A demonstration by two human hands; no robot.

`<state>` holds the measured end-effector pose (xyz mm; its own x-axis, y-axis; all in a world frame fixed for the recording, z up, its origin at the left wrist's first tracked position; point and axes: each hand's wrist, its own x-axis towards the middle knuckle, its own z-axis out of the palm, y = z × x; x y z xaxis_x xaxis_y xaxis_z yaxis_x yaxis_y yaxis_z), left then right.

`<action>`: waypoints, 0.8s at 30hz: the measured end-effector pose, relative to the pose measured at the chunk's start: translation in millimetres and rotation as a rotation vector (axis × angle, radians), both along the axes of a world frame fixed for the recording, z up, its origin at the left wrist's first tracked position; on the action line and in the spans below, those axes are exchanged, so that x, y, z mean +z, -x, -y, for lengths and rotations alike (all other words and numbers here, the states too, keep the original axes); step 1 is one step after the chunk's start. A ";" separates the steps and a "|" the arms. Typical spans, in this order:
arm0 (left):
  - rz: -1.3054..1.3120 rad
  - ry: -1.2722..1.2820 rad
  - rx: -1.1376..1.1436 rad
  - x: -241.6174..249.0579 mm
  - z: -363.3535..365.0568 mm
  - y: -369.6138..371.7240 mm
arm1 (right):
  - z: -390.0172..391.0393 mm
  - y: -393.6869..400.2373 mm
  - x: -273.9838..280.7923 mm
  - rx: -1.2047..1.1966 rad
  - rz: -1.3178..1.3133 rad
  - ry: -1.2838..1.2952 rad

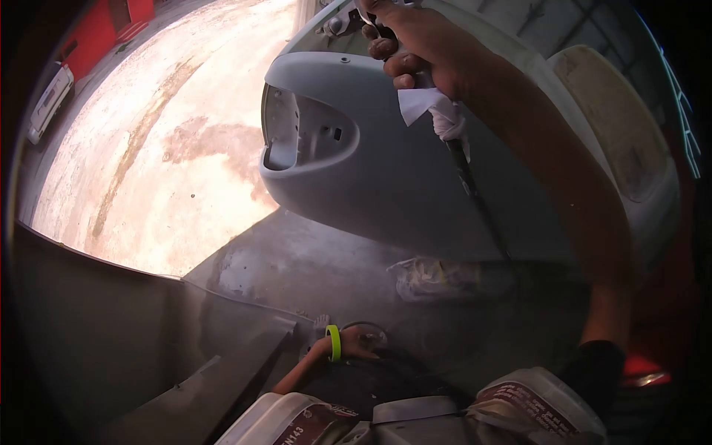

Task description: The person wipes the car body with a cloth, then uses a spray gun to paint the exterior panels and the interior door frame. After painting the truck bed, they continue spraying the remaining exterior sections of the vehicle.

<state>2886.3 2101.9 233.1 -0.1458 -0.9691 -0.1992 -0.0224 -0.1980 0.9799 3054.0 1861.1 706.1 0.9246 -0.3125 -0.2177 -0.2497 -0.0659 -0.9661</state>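
At the top, my right hand (423,48) is wrapped round the handle of a spray gun (377,18), partly cut off by the frame edge. White cloth (447,119) is tied below the handle, where a dark hose (478,196) hangs down. Behind the hand and hose is a pale grey car body panel (393,170) with a recessed lamp opening (311,137) at its left end. Low in the view, my left hand (363,340), below a yellow-green wristband (334,343), is near a thin dark loop; its fingers are dim and what they hold is unclear.
A plastic-wrapped bundle (434,279) lies on the floor beneath the panel. A dark grey panel (96,319) stands at the lower left. Respirator filters (534,404) edge the bottom. Outside are sunlit ground (178,148) and a white vehicle (50,104).
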 end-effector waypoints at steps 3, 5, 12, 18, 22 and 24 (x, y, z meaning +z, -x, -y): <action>-0.038 -0.066 0.009 13.8 0.3 0.5 | -3.4 10.1 -2.8 0.021 0.022 0.010; 0.003 -0.079 -0.002 -1.9 1.5 7.9 | 3.9 28.6 -2.2 0.027 -0.001 -0.032; 0.005 -0.181 -0.029 -2.1 29.8 38.4 | 82.0 174.7 -11.6 -0.304 0.019 0.128; -0.057 0.024 -0.074 -23.8 101.2 85.8 | 166.3 357.9 2.4 -0.526 0.097 0.104; 0.151 -0.177 -0.235 2.5 144.9 107.8 | 222.9 484.9 20.6 -0.702 0.117 0.111; 0.241 -0.138 -0.260 5.6 159.1 123.5 | 249.2 546.7 29.8 -0.808 0.117 0.151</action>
